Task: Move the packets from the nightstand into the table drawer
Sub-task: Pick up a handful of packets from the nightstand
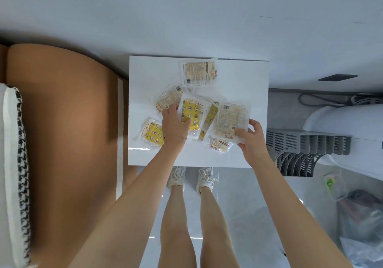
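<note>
Several clear plastic packets with yellow patterned contents lie scattered on the white nightstand (244, 81). My left hand (174, 120) grips the left edge of a yellow star-patterned packet (191, 112) in the middle of the pile. My right hand (251, 137) pinches the lower edge of a label-side-up packet (232, 116) at the right of the pile. One packet (199, 72) lies alone near the back edge. Another yellow packet (152, 132) sits left of my left wrist. The table drawer is not in view.
A tan upholstered bed edge (68, 122) with a black-and-white checked pillow (19, 164) stands left of the nightstand. Right of it are a grey slatted rack (306, 149), a white rounded appliance (348, 122) and plastic bags (360, 216) on the floor.
</note>
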A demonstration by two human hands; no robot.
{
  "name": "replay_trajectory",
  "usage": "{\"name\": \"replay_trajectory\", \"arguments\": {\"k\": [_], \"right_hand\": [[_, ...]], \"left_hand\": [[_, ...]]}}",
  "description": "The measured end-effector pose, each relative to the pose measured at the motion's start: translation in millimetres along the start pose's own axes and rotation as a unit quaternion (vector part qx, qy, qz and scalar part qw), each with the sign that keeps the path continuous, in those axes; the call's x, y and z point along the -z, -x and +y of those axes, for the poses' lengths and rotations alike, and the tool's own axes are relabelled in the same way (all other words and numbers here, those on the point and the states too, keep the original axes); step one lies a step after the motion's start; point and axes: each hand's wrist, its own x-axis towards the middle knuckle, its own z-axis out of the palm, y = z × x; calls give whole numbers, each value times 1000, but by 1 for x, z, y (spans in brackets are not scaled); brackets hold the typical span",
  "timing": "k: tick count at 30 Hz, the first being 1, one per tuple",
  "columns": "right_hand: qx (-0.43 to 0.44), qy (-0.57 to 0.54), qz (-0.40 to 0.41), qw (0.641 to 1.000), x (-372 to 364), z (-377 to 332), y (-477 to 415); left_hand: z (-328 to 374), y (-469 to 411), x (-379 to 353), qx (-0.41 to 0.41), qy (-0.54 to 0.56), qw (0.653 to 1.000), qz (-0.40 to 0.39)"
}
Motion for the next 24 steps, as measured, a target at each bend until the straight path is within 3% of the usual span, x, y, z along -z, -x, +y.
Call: {"name": "replay_trajectory", "arguments": {"k": [6,12,17,24], "right_hand": [[-4,5,2,1000,-4,7,-2],[-4,11,7,1000,-9,7,-1],[-9,-8,8,1000,-8,6,3],[-31,16,-60,998,-4,3,22]], "left_hand": [[-1,2,-6,26,0,1000,5],[-4,4,-6,-4,-29,999,38],[0,12,-1,2,120,993,8],[-11,27,24,41,317,946,-55]]}}
